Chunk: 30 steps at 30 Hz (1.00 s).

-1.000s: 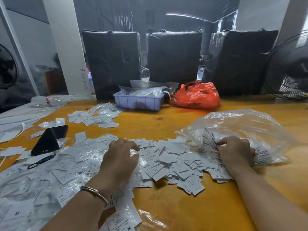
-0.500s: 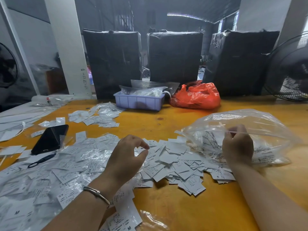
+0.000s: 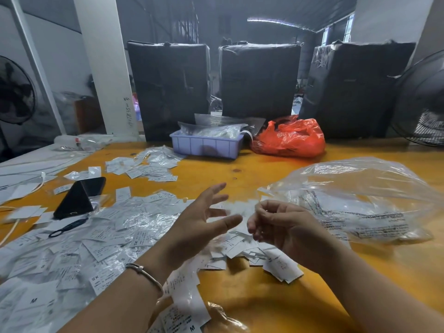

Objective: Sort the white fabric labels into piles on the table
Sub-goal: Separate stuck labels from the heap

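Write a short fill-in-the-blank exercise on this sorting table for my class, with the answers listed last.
1. The crumpled bag beside the lilac tray is ____ in colour.
2. The black phone lies to the ____ of both hands.
3. The left hand has its fingers ____.
4. The bracelet is worn on the ____ wrist.

Answers: orange; left; spread; left

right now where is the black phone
In the head view the black phone lies on the left side of the yellow table, at the far edge of the scattered white labels, just beyond the black scissors.
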Each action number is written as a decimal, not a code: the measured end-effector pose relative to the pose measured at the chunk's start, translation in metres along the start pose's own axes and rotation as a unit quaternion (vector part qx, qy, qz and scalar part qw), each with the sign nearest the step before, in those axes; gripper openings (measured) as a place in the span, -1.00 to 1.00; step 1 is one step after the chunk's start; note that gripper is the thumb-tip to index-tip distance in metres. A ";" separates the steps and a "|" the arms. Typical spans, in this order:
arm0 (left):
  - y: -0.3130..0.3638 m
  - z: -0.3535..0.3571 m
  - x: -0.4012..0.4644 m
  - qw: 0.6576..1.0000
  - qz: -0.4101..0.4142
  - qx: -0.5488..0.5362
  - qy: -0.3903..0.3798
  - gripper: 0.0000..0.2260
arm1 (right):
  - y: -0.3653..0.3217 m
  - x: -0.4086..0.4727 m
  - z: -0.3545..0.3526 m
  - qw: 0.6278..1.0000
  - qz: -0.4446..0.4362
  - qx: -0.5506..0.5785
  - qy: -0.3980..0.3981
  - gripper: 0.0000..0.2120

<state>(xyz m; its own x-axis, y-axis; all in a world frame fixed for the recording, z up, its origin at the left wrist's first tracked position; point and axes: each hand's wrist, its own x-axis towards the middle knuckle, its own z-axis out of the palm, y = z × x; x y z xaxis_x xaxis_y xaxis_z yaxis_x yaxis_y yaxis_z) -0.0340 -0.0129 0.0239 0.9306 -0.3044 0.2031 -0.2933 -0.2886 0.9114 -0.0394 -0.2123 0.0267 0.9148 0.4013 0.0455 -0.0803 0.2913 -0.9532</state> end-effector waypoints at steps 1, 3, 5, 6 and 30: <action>0.001 0.000 0.000 1.000 0.001 -0.027 -0.008 -0.38 | 0.000 0.000 -0.001 1.000 0.001 -0.001 -0.003 -0.88; 0.004 0.000 0.000 0.999 0.006 -0.046 -0.017 -0.60 | 0.002 0.001 -0.002 1.000 0.002 -0.011 -0.004 -0.88; 0.004 0.001 -0.001 0.999 0.017 -0.038 -0.010 -0.83 | 0.004 0.002 -0.004 1.000 0.005 -0.019 -0.003 -0.88; 0.004 0.001 -0.001 0.999 0.020 -0.036 -0.005 -0.91 | 0.005 0.002 -0.005 1.000 0.004 -0.027 0.003 -0.88; -0.003 -0.005 0.000 0.992 0.000 0.007 0.129 -0.97 | 0.020 0.015 -0.018 0.719 -0.202 -0.656 0.107 -0.91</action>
<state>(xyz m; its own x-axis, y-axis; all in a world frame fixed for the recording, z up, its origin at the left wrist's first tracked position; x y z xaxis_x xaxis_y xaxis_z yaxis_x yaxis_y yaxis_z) -0.0317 -0.0078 0.0231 0.9552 -0.0629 0.2891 -0.2943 -0.3016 0.9069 -0.0204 -0.2164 0.0033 0.8103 0.3296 0.4845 0.5224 -0.7809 -0.3425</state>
